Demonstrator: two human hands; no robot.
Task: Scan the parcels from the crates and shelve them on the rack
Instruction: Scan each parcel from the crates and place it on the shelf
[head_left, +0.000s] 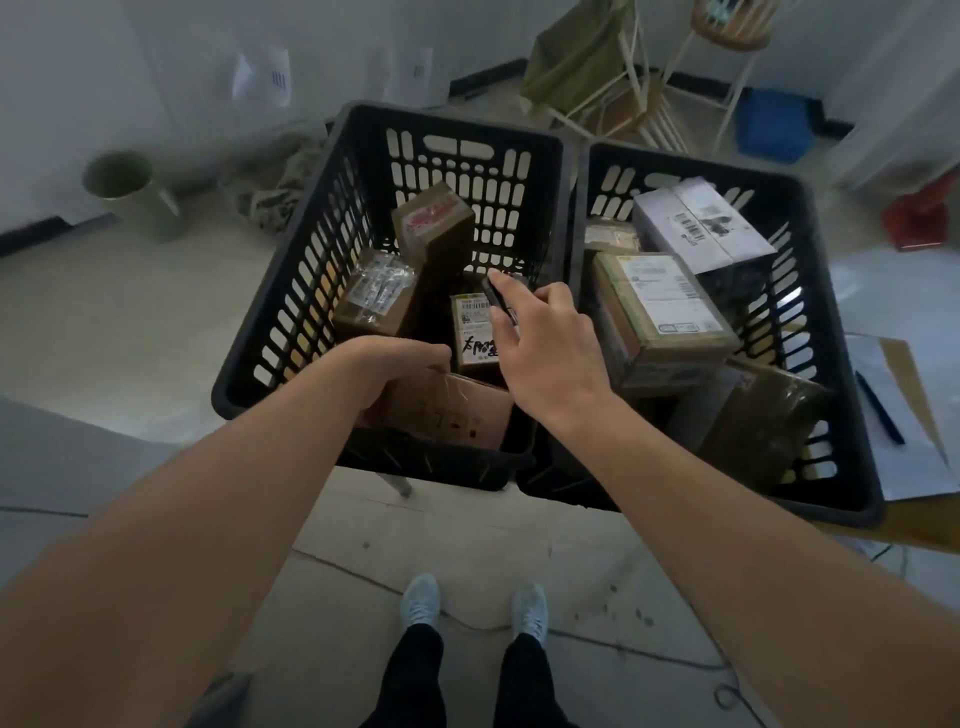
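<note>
Two black slotted crates sat side by side on the counter (924, 535), both holding parcels. In the left crate (291, 291) the left hand (400, 364) reached down over the near rim and gripped the top edge of a plain brown box (452, 415) that leaned against the crate's near wall; its fingers were curled over that edge and mostly hidden. The right hand (545, 338) hovered above the same crate, holding a dark, slim device (498, 301) — probably the scanner — between thumb and fingers, just over a small labelled parcel (475, 338) with black handwriting on it. Behind these stood a tall tilted box (436, 228) and a taped one (374, 301). The right crate (831, 291) held a white carton (701, 223) and a brown labelled box (660, 306). A pen (880, 408) lay on papers beside it.
</note>
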